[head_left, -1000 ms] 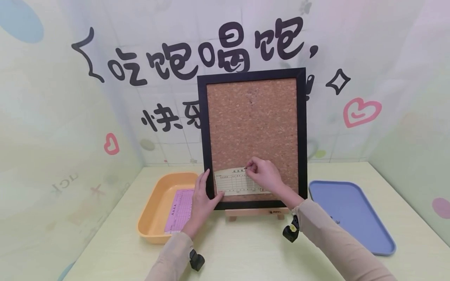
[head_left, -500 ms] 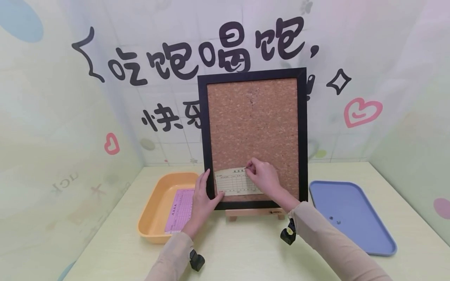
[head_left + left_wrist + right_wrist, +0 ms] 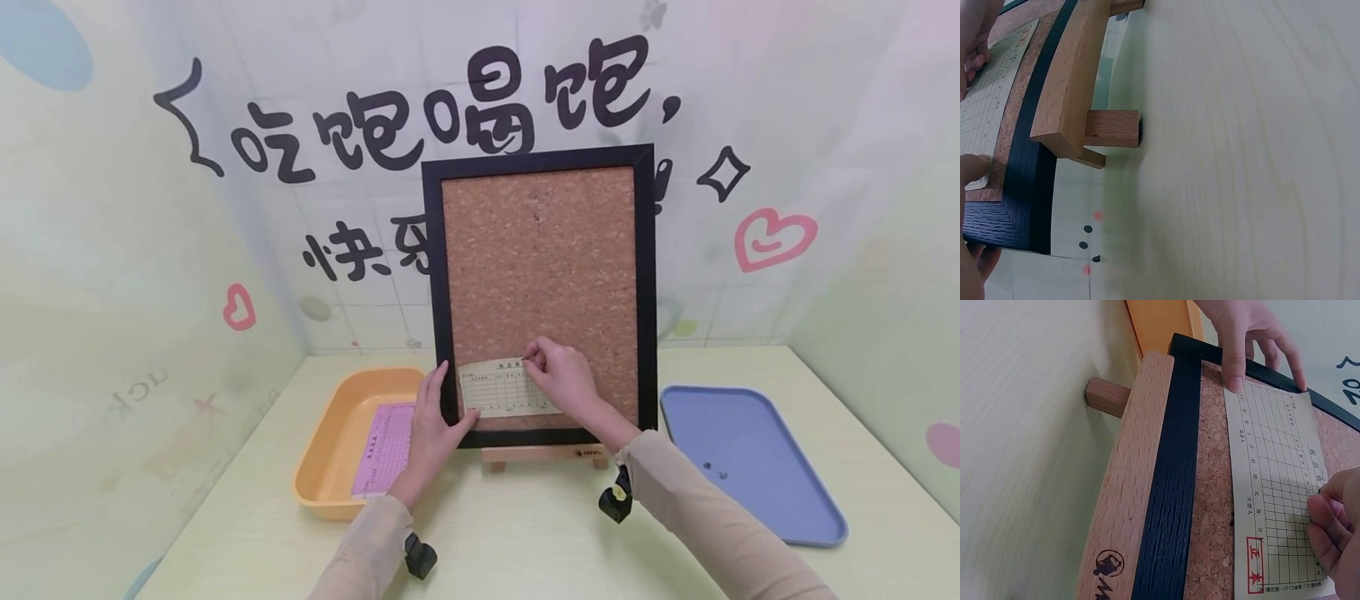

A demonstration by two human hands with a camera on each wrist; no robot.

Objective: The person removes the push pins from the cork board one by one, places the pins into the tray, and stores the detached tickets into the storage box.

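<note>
A black-framed corkboard [image 3: 540, 258] leans upright on a small wooden easel [image 3: 536, 454]. Low on the cork lies a cream receipt slip [image 3: 491, 392] printed with a grid. My left hand [image 3: 433, 421] grips the frame's lower left side, its thumb pressing the slip's lower left corner [image 3: 1233, 387] while the fingers go round behind the frame. At the slip's top edge, near its middle, my right hand [image 3: 566, 379] pinches a small dark pin, mostly hidden by the fingertips. The right hand [image 3: 1335, 519] covers the slip's upper right part in the head view.
To the left stands an orange tray [image 3: 318, 475] with a pink printed slip [image 3: 382, 450] in it. A blue tray [image 3: 765, 467] at the right bears a few tiny dark pieces [image 3: 715, 471]. Behind the board is a wall with large black lettering [image 3: 360, 125].
My right wrist and forearm have shifted slightly left and lower, while the pinching fingertips stay at the slip's top edge. The left hand has not moved.
</note>
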